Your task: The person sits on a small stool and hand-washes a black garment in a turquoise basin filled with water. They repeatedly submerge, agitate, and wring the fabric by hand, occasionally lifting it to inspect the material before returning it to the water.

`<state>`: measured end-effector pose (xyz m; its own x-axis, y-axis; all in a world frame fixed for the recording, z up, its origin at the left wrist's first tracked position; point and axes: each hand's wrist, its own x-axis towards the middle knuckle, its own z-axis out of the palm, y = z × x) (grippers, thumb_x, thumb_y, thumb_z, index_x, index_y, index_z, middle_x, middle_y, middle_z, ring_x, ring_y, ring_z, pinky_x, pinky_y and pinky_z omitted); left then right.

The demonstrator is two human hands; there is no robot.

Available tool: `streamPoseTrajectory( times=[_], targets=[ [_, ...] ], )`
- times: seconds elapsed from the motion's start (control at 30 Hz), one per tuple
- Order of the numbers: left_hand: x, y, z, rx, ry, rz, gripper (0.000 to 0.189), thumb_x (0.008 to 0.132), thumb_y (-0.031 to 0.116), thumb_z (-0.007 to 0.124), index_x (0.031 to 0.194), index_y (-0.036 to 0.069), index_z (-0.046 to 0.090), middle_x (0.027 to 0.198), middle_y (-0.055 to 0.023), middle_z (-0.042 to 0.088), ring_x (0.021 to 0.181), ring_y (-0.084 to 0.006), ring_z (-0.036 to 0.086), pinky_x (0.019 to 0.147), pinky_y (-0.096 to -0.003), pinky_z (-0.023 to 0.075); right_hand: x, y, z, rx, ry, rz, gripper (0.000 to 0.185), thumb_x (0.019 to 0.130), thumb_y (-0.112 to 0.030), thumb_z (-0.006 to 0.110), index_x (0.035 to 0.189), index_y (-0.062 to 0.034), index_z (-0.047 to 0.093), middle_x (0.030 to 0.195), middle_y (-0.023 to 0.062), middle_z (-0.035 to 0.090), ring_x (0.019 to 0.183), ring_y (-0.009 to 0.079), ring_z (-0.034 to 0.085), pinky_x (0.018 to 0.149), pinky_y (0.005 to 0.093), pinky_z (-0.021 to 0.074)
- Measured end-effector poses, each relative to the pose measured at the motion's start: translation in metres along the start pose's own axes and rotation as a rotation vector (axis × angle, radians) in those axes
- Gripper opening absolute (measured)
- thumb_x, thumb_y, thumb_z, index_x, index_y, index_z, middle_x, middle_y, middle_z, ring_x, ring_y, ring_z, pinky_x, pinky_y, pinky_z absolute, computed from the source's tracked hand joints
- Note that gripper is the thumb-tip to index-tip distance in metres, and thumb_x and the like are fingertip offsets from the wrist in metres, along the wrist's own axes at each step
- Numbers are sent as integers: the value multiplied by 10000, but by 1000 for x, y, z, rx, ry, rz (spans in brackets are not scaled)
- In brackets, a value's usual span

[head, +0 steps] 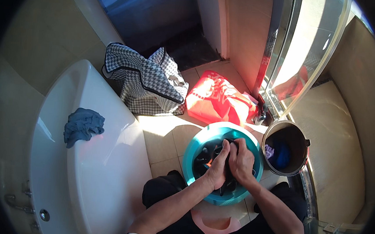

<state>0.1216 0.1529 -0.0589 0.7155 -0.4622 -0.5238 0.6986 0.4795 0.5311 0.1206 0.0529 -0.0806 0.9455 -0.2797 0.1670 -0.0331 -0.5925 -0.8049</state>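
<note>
Between my knees a teal plastic basin point(189, 156) stands on the tiled floor with dark wet laundry in it. My left hand point(218, 167) and my right hand point(242, 161) are pressed close together above the basin. Both grip a bunched black cloth point(226, 171), which hangs down between them to the other dark laundry point(204, 154). A small orange patch shows beside my left hand. My fingers hide much of the gripped cloth and part of what lies beneath.
A brown bucket point(300, 134) holding blue and purple cloth stands right of the basin. Beyond lie a red bag point(222, 100) and a houndstooth bag point(152, 97). Grey-blue cloth point(84, 125) drapes over the white bathtub's rim point(77, 174). A glass shower door point(311, 60) stands at right.
</note>
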Motion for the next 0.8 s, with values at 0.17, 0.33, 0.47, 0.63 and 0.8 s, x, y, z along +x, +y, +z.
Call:
streamPoseTrajectory(
  times=[0.17, 0.33, 0.47, 0.63, 0.8],
  targets=[
    [3, 6, -6, -1, 32, -57, 644, 918, 697, 457, 1209, 130, 542, 1172, -70, 599, 1133, -210, 570, 984, -383, 463, -20, -22, -5, 83, -19, -73, 190, 947, -224, 579, 1043, -60, 565, 761, 233, 644, 728, 442, 645, 645, 501, 485],
    [-4, -7, 4, 28, -78, -2, 694, 946, 672, 426, 1398, 145, 429, 1390, -68, 488, 1315, -221, 431, 1120, -409, 331, 7, 8, -5, -3, 55, 45, 214, 954, -241, 566, 1031, -41, 570, 772, 220, 665, 721, 427, 652, 645, 501, 494],
    [8, 2, -17, -9, -83, -72, 694, 942, 677, 424, 1350, 117, 473, 1303, -75, 560, 1236, -232, 522, 1061, -402, 413, -24, -14, -12, 81, -43, -8, 257, 934, -277, 601, 1067, -62, 556, 798, 248, 654, 767, 450, 650, 682, 512, 499],
    [-5, -11, 13, 57, -40, 7, 657, 941, 655, 462, 1340, 133, 480, 1335, -51, 530, 1270, -195, 475, 1092, -379, 369, 2, 10, -13, 84, 21, 43, 213, 955, -256, 568, 1030, -57, 561, 774, 235, 655, 747, 447, 649, 660, 515, 490],
    [9, 4, -8, -44, -132, -50, 656, 951, 669, 414, 1325, 136, 489, 1330, -38, 531, 1272, -180, 469, 1079, -371, 378, -14, -3, -13, 53, -12, -9, 195, 954, -242, 567, 1013, -57, 546, 762, 232, 649, 717, 449, 642, 631, 531, 479]
  ],
)
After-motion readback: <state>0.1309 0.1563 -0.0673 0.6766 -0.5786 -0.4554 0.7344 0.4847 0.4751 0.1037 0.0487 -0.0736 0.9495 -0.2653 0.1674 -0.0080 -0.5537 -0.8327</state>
